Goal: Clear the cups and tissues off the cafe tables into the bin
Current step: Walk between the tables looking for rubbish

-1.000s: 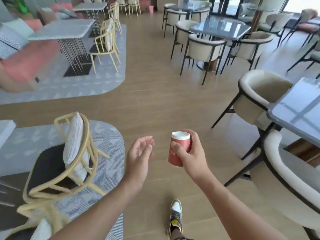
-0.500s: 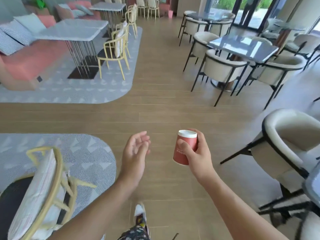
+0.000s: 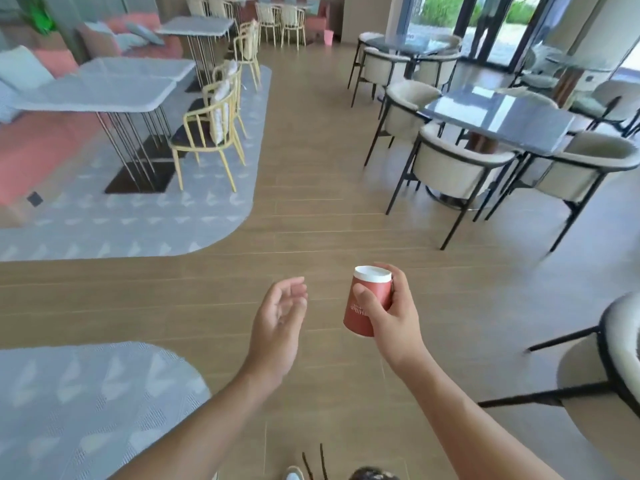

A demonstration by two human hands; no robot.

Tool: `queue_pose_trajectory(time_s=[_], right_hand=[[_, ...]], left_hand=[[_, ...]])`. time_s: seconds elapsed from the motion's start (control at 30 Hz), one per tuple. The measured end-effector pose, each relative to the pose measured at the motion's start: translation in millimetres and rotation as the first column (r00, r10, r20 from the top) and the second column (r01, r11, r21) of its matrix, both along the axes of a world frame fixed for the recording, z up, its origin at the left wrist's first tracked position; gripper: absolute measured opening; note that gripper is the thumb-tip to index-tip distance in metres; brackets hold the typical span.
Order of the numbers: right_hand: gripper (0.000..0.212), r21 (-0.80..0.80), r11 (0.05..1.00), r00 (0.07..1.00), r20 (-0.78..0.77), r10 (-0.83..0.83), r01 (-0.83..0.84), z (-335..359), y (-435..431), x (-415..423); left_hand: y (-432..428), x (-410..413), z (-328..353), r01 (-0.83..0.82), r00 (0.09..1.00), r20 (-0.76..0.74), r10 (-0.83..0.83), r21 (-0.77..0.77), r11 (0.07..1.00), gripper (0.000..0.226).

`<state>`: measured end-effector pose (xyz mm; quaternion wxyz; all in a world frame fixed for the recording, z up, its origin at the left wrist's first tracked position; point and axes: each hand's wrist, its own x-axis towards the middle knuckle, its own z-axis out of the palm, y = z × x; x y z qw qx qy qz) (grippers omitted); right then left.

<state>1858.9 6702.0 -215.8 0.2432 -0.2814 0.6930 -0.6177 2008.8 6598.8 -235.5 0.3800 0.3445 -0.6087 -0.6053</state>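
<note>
This was a cafe dining room. A pale-topped counter (image 3: 104, 88) on thin metal legs stood with yellow chairs (image 3: 207, 133) on a grey rug (image 3: 138, 223). A dark glossy counter (image 3: 498, 116) was ringed by cream tub chairs (image 3: 453, 168), and more such sets ran to the back. A pink sofa (image 3: 34, 150) with cushions lined the left side, and glass doors (image 3: 485, 26) showed greenery outside.

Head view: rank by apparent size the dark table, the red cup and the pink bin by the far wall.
1. dark table
2. red cup, in the right hand
3. pink bin
The cup is near the camera, the bin far: real order unsure.
</note>
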Motion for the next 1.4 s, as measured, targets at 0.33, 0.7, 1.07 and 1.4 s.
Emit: queue_pose_trajectory(time_s=[0.33,0.7,1.07,1.4], right_hand=[[0.058,0.008,0.999,0.999,-0.022,-0.032,0.032,-27,-202,-167],[0.061,0.005,0.999,0.999,0.006,0.054,-0.054,-8,-457,-400],[0.056,0.034,0.997,0.997,0.011,0.073,-0.074,-26,-702,-555],[0.057,0.010,1.000,1.000,0.025,-0.009,0.009,-7,-956,-686]], left_hand=[[-206,-166,-23,0.027,0.999,0.029,-0.028,0.023,0.999,0.028],[-450,-388,-7,-0.072,0.997,0.013,0.072,0.022,0.997,0.029],[-693,-548,-24,-0.119,0.992,-0.027,0.121,0.046,0.992,0.031],[-965,-684,-7,-0.070,0.995,-0.067,0.072,0.032,0.997,0.031]])
